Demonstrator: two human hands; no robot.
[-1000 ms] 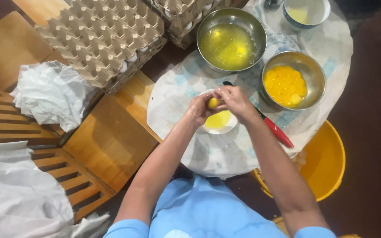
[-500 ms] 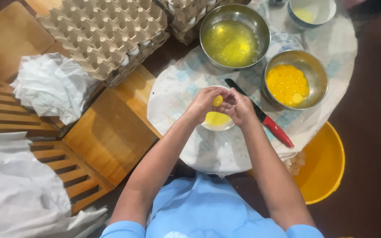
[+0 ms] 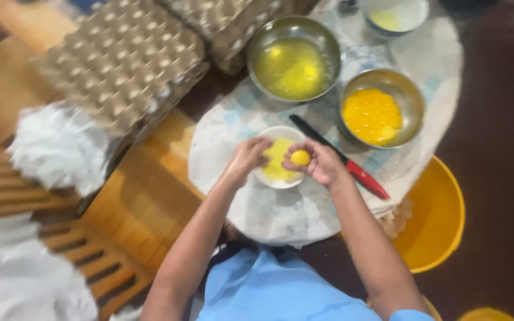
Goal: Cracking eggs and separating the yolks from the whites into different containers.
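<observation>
Two hands work over a small white bowl at the middle of a round cloth-covered table. Right hand: fingers curled, cupping a whole egg yolk, which sits exposed on the fingertips just above the bowl's right rim. Left hand: fingers bent and drawn together at the bowl's left rim; whether they pinch a bit of shell, cannot tell, since the view is blurred.

Change noted: a second ago both hands were pressed together over the bowl with the yolk half hidden between them. Half a second ago they were still joined. Now they have parted, left hand off to one side, yolk resting in the right alone. Judgement: white has drained into the bowl, which shows pale yellow liquid, and the yolk is now free of it.

Surroundings: steel bowl of yolks right of the hands; larger steel bowl of clear liquid beyond. Red-handled knife lies between, partly under the right hand. Stacked egg trays upper left. Yellow bucket beside the table, lower right.
</observation>
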